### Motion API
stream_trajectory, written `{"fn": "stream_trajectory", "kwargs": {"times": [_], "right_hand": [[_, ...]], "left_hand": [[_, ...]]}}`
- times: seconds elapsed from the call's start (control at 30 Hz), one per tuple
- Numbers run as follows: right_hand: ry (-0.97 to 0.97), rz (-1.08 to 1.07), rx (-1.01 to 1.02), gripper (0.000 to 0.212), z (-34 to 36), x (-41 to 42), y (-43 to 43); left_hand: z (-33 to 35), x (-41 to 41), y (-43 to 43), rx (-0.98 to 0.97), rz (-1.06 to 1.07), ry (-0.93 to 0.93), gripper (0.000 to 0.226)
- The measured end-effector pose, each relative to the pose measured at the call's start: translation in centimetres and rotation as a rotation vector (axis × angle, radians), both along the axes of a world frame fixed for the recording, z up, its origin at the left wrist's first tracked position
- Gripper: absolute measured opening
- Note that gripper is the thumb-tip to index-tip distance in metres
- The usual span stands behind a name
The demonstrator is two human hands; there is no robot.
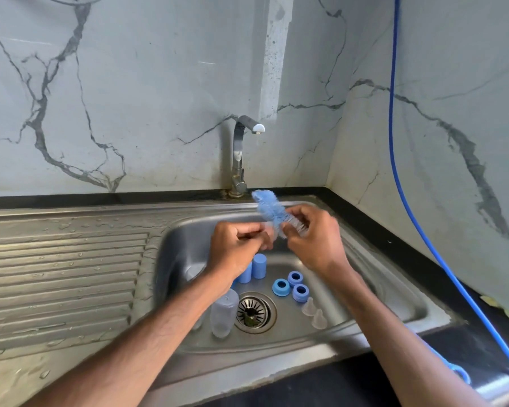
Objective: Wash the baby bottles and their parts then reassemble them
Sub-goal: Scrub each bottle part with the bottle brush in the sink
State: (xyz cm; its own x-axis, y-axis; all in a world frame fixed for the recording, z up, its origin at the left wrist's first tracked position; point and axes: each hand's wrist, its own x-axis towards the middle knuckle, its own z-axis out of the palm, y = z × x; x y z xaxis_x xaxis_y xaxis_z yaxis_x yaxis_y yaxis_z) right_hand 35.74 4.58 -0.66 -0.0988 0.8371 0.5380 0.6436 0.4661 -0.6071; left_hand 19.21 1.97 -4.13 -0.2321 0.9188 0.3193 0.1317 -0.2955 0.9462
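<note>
Your right hand [312,239] grips the blue bottle brush [269,208] at frame centre, above the sink [185,233]. Your left hand [238,245] pinches a small clear part [267,230], too blurred to name. The clear bottle [224,312], blue caps [259,265] and blue rings [295,279] sit in the basin below.

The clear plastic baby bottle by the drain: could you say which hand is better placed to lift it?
Probably the left hand: the clear plastic baby bottle sits beside its forearm, left of the metal drain, while the right hand grips the blue bristle brush.

Steel tap [238,154] against veined marble wall [130,83], blue hose [391,113] alongside.
</note>
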Motion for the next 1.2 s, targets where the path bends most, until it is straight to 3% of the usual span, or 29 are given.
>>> {"fn": "stream_trajectory", "kwargs": {"times": [0.13,0.2,0.3,0.4,0.5,0.6,0.7,0.77,0.83,0.9,1.03,1.1,1.2], "right_hand": [[0.148,0.056,0.014,0.02,0.2,1.1,-0.1],[0.059,0.146,0.011,0.018,-0.2,0.3,-0.9],[-0.078,0.046,-0.009,0.017,-0.6,0.0,0.2],[-0.006,-0.038,-0.024,0.019,-0.2,1.1,0.8],[0.145,0.077,0.051,0.019,0.0,0.7,-0.6],[0.05,0.126,0.026,0.018,-0.6,-0.8,-1.0],[0.043,0.02,-0.056,0.01,-0.8,-0.2,0.5],[0.136,-0.008,-0.044,0.009,-0.6,0.5,0.6],[0.213,0.061,-0.025,0.011,-0.5,0.6,0.1],[0.165,0.122,-0.063,0.008,-0.7,-0.2,-0.3],[0.175,-0.005,-0.089,0.009,-0.7,0.6,0.6],[0.268,0.024,-0.022,0.009,-0.4,0.8,0.2],[0.156,0.125,0.005,0.014,-0.8,-0.4,-0.4]], "left_hand": [[0.2,-0.3,0.2,0.063,0.041,0.099,0.016],[-0.1,-0.8,0.3,0.122,0.07,0.249,0.011],[0.1,-0.7,-0.3,0.264,0.078,0.373,0.012],[0.4,-0.6,-0.2,0.396,0.138,0.47,0.017],[0.1,-1.3,0.5,0.431,0.181,0.663,0.01],[0.0,-1.6,0.5,0.443,0.204,0.786,0.01],[0.2,-1.6,0.1,0.491,0.206,0.8,0.014],[0.3,-1.7,0.2,0.5,0.209,0.79,0.018],[0.5,-1.8,0.3,0.504,0.217,0.808,0.021],[0.5,-1.5,0.0,0.531,0.216,0.828,0.02],[0.3,-1.3,-0.3,0.514,0.215,0.714,0.013],[0.2,-1.5,0.2,0.465,0.225,0.678,0.008],[0.4,-1.0,-0.3,0.424,0.192,0.596,0.007]]}}
